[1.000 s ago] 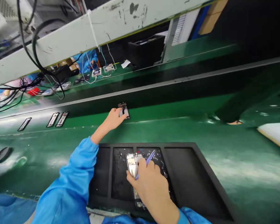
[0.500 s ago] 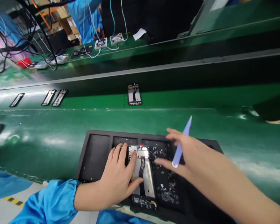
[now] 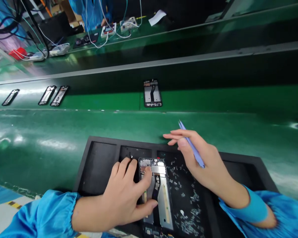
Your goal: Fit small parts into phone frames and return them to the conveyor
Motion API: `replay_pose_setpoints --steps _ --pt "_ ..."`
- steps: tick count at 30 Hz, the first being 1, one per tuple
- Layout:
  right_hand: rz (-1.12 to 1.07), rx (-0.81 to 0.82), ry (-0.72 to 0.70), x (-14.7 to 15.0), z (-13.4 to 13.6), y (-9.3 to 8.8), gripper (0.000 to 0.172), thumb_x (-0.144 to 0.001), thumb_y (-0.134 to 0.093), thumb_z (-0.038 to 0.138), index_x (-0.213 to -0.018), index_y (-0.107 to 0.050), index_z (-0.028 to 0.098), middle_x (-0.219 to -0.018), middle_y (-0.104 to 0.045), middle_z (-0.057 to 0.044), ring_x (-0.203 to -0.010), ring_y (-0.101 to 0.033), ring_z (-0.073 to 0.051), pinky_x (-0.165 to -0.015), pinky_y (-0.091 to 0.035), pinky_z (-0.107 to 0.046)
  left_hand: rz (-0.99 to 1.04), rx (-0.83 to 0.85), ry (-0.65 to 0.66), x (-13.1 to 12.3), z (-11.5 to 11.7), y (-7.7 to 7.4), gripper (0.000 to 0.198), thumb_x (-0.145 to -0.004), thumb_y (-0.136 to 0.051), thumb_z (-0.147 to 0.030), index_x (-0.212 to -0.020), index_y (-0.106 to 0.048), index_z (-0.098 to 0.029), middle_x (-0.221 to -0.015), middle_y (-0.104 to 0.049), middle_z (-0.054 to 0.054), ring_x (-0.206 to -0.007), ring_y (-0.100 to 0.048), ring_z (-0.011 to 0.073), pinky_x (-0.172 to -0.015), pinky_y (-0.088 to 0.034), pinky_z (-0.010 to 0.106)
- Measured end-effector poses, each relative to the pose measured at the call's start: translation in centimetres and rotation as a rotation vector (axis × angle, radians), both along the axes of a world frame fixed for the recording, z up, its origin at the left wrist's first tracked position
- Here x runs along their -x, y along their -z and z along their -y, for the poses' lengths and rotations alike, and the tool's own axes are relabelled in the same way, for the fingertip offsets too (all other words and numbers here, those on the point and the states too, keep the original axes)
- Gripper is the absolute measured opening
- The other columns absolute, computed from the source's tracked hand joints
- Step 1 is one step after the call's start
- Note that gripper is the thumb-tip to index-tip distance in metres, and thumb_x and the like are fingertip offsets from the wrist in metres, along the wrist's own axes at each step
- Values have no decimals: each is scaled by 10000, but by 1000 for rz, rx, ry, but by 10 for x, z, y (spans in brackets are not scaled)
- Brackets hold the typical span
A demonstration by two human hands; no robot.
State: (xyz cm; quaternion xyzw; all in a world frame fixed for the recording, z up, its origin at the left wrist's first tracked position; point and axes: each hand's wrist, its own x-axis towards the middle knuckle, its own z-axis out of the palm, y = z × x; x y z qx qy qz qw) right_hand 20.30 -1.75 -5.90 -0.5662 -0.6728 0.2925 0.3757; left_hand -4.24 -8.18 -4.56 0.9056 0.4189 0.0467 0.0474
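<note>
An opened phone [image 3: 166, 198] lies in the black tray [image 3: 103, 140], its circuit board, dark ribbon cable and silver plate exposed. My left hand [image 3: 126, 195] holds it from the left, index finger on the upper board and thumb across the cable. Purple tweezers [image 3: 194, 150] rest in my right hand [image 3: 201, 155], held between the thumb and the palm side with the other fingers stretched out to the left. The tips point up and away, above the tray's back edge. Beneath and right of the phone, many small clear and metallic bits [image 3: 192, 215] are scattered in the tray.
Another opened phone [image 3: 152, 94] lies on the green belt ahead. Several more phones [image 3: 59, 96] are on the belt at the left. Across the line stand cabled devices [image 3: 108, 30], a white paper [image 3: 157, 17] and a person in blue clothing [image 3: 89, 13].
My right hand has turned and drawn its fingers in around the tweezers, which have swung to point up and left. My left hand stays on the phone. The view has shifted slightly.
</note>
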Motion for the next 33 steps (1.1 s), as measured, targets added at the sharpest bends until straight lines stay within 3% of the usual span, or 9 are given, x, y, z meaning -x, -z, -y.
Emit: replay_pose_setpoints --steps 7,10,13,16,19,21,24,27,33 --pt "-39 21 33 1 -2 9 340 -1050 -418 464 -1279 -536 243 -1141 -761 -89 -965 -737 -230 -854 -565 -408 -18 -49 -8 1 6 5 657 -931 -472 -608 -1448 -499 -203 -1311 -554 219 -1148 -509 412 -886 -455 527" --pt "-267 71 99 1 -5 6 407 -1047 -389 527 -1310 -521 246 -1195 -746 -110 -966 -744 -240 -743 -592 -386 -1 -43 10 3 7 6 667 -963 -437 -574 -1482 -459 -156 -1371 -531 241 -1222 -487 420 -936 -437 537" --pt "-515 84 224 -1 -9 -3 378 -995 -530 539 -1219 -591 241 -1239 -732 -106 -1007 -749 -252 -724 -624 -372 -5 -45 32 3 6 6 671 -969 -453 -532 -1520 -408 -150 -1444 -472 274 -1285 -458 441 -951 -425 549" --pt "-604 44 309 -11 -9 -11 324 -940 -642 516 -1089 -673 229 -1027 -784 -71 -867 -760 -226 -701 -622 -349 -40 -37 99 4 4 5 668 -966 -480 -471 -1537 -374 -141 -1476 -428 307 -1293 -452 466 -940 -421 568" --pt "-602 32 226 -30 -3 -14 301 -944 -632 529 -940 -729 244 -649 -684 -3 -594 -640 -160 -597 -552 -305 -53 -22 139 5 4 5 701 -959 -502 -420 -1557 -322 -101 -1513 -367 333 -1315 -427 476 -956 -408 576" --pt "-537 13 137 -42 2 -12 294 -951 -626 519 -852 -736 266 -578 -591 16 -571 -563 -145 -594 -509 -294 -47 -21 139 6 4 5 737 -955 -512 -409 -1573 -278 -83 -1530 -338 338 -1338 -405 476 -977 -394 577" --pt "-347 19 18 -51 10 -12 302 -964 -606 508 -814 -743 284 -604 -577 12 -604 -567 -145 -593 -491 -282 -66 4 157 5 6 4 794 -943 -533 -416 -1593 -224 -80 -1548 -303 346 -1365 -376 491 -987 -384 579" --pt "-166 59 -84 -47 16 -18 250 -969 -599 486 -926 -760 300 -614 -661 20 -579 -637 -135 -560 -526 -245 -92 33 150 3 7 4 828 -944 -532 -466 -1604 -195 -97 -1563 -274 351 -1384 -353 514 -982 -381 589" --pt "-245 116 -182 -14 13 -31 164 -924 -692 439 -958 -740 287 -804 -801 10 -741 -779 -167 -674 -634 -215 -33 4 111 5 6 6 811 -996 -397 -622 -1599 -224 -108 -1572 -270 344 -1409 -341 513 -988 -367 600"
